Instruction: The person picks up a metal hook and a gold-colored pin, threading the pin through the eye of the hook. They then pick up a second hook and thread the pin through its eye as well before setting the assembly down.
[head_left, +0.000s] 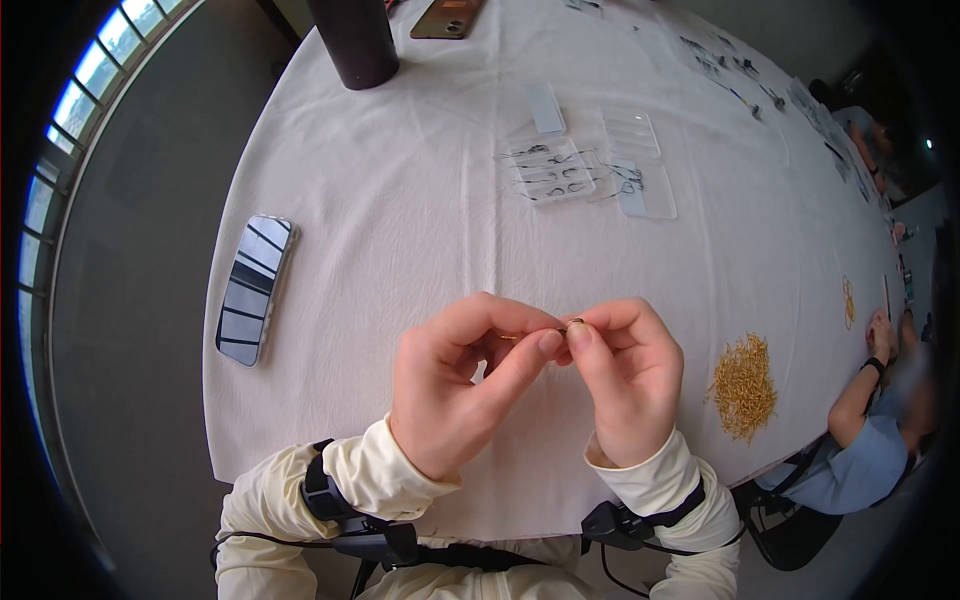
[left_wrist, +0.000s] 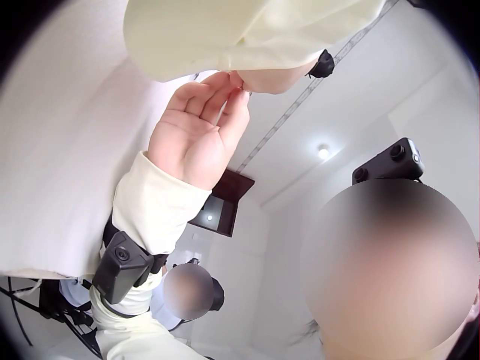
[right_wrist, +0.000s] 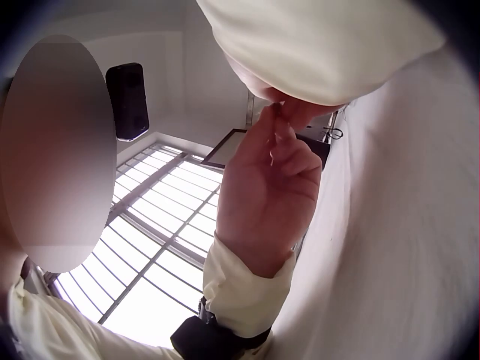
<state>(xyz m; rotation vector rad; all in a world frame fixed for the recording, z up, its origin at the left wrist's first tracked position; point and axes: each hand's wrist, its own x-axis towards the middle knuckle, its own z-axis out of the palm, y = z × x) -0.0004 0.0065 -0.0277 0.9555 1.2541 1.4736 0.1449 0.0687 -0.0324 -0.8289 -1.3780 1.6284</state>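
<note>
While both hands meet just above the white cloth-covered table [head_left: 400,220], the left hand [head_left: 450,390] and right hand [head_left: 630,385] each pinch the thin gold-coloured metal pin [head_left: 511,337] between thumb and forefinger tips. Judged very light, stiff yet bendable, slick and easily dropped. Best held near its ends with the fingertip pads. A loose heap of gold-coloured metal pins [head_left: 743,388] lies right of the hands.

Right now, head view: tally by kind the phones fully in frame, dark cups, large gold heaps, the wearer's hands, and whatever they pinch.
phone, fully in frame: 1
dark cup: 1
large gold heap: 1
wearer's hands, left hand and right hand: 2
small gold piece pinched between both: 1
Total: 6
</note>
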